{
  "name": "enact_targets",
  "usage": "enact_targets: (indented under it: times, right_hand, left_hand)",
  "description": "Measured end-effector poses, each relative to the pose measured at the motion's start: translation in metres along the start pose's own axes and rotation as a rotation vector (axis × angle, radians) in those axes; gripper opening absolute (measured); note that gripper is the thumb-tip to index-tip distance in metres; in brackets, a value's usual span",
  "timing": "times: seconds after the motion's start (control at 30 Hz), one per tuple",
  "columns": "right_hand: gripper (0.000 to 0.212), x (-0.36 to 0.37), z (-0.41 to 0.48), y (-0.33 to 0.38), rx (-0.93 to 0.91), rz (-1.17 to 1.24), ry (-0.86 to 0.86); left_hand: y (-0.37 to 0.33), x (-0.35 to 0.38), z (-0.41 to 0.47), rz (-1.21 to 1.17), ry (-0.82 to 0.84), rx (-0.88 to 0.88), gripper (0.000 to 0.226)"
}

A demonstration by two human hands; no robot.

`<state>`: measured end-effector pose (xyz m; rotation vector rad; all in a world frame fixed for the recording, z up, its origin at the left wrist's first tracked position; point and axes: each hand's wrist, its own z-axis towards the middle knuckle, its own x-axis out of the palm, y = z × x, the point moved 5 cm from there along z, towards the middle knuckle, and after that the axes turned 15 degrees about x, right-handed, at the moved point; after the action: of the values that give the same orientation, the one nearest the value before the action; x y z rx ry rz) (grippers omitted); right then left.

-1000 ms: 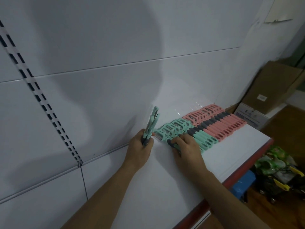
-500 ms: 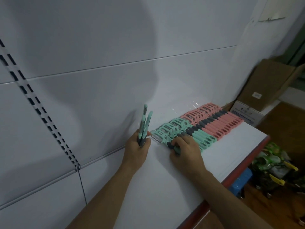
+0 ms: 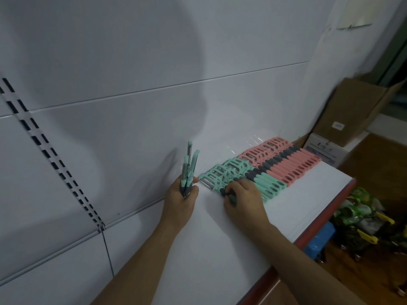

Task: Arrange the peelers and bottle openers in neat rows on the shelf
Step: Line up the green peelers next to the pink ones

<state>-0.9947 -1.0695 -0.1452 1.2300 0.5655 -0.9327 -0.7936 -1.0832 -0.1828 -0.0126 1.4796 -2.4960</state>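
Several mint-green peelers point(image 3: 189, 167) stand bunched upright in the left grip point(image 3: 179, 200). Its fingers are curled tight round their dark grey handles, and the blade ends point up in front of the white back panel point(image 3: 132, 128). Just to the right, the right grip point(image 3: 244, 200) lies knuckles-up on the white shelf point(image 3: 198, 249). Its fingers are curled over the handle of the end peeler point(image 3: 222, 191), the nearest piece of the mint row point(image 3: 233, 170). That row lies flat, its pieces packed side by side with heads toward the back panel and handles toward the front. A pink row point(image 3: 288, 161) laid the same way touches its far side. Past the pink row, at the shelf's far end, sits a small white box point(image 3: 326, 148), and behind it an open brown cardboard box point(image 3: 356, 111). A slotted upright strip point(image 3: 44, 146) runs down the back panel well to the left of both grips. Below the shelf's red front edge point(image 3: 330, 216), green and yellow packaged goods point(image 3: 363, 212) and a blue object point(image 3: 319, 241) rest on the brown floor; they are too blurred to tell what they are.
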Motion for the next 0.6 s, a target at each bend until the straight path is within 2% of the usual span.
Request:
enact_targets:
  times: [0.17,0.27,0.33,0.37,0.43,0.53,0.6]
  right_hand:
    - [0.015,0.002,0.0,0.001,0.004,-0.014,0.023]
    - [0.02,-0.005,-0.004,0.008,0.008,0.019,-0.03]
    - [0.032,-0.011,-0.005,0.024,0.001,0.152,-0.017]
    - [0.034,-0.012,-0.003,0.036,0.003,0.261,0.055]
    - [0.021,-0.011,-0.002,0.062,-0.032,0.459,0.262]
    - [0.035,-0.002,-0.006,0.079,0.017,0.702,0.443]
    - [0.027,-0.003,-0.007,0.075,0.123,0.847,0.385]
  left_hand:
    - [-0.002,0.0,0.001,-0.002,0.008,-0.012,0.015]
    - [-0.006,0.0,-0.002,-0.083,0.025,-0.039,0.021]
    - [-0.013,0.001,-0.001,-0.154,0.081,-0.032,0.019]
    - [-0.017,0.002,-0.001,-0.183,0.142,-0.016,0.014]
    - [-0.028,0.008,-0.002,-0.239,0.271,0.011,0.01]
    - [-0.034,0.009,-0.005,-0.293,0.329,0.009,0.02]
    - [-0.034,0.007,-0.005,-0.338,0.293,-0.003,0.024]
